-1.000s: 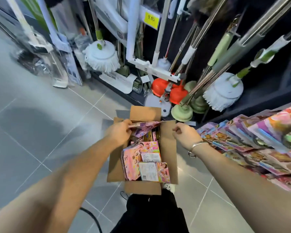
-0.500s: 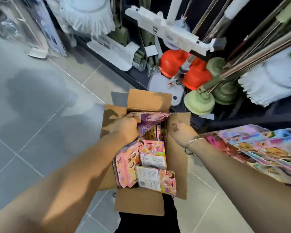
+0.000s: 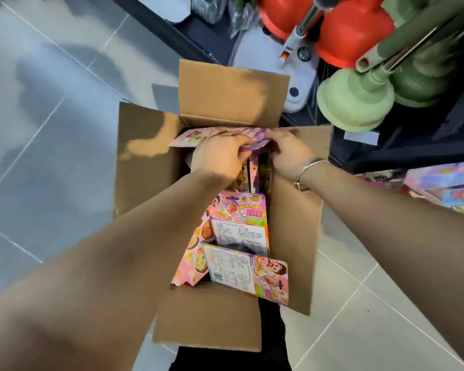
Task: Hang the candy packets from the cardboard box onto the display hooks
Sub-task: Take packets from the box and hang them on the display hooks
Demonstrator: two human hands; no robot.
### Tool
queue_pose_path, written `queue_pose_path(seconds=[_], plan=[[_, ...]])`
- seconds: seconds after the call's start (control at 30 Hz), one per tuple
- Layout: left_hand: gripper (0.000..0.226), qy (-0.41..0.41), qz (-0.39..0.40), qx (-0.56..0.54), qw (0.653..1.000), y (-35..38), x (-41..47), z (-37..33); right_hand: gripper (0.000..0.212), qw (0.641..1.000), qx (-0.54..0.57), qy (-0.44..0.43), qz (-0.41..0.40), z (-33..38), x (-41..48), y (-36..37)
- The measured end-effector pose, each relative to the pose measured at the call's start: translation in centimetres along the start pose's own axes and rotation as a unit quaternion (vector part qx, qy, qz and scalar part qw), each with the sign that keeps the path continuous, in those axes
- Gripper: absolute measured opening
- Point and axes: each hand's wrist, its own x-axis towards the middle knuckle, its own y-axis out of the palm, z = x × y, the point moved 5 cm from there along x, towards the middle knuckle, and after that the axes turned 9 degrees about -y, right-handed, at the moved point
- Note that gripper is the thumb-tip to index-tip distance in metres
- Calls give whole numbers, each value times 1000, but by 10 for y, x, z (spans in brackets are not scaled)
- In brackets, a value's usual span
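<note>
Box: brown cardboard box [image 3: 292, 236], all four flaps folded out, standing on the floor at the person's feet; probably left open like this so stock can be reached from above.
Loose stock: pink printed candy packets [image 3: 239, 226] lie tilted and overlapping in the near half of the box, white label backs up.
Left hand [image 3: 220, 156]: over the far half of the box, fingers clenched down on a purple-and-pink flat candy packet [image 3: 190, 137].
Right hand [image 3: 289, 153]: just beside the left, silver bangle [image 3: 306, 170] on the wrist; fingers grasp the same packet's right edge.
Task thing: the held packet lies across the far end of the box, not yet lifted out.
Reading: two hands likely to work it free of the packets beneath.
Hooks: not in view.
Surface: glossy grey tiled floor [image 3: 51, 129] all round the box.
Beyond box: red rubber plungers [image 3: 351, 33] and green rubber plungers [image 3: 356, 103] over a dark shelf base [image 3: 413, 145].
</note>
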Motion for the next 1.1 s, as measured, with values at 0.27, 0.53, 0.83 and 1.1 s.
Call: queue_pose_path(seconds=[0.27,0.53,0.83,1.1], plan=[[33,34,35,52,997,-29,-30,-9,31,997,-51,11,-54,4,-26,-19],[23,80,52,138,986,-100,-95,-53,26,988,-114,5,-109,43,-131,-61],[34,120,212,230,942,-170,-197,-128,27,987,-106,4,-120,94,-274,-122],[10,278,141,285,906,-246,-305,-251,23,984,-1,19,-176,125,-406,-202]])
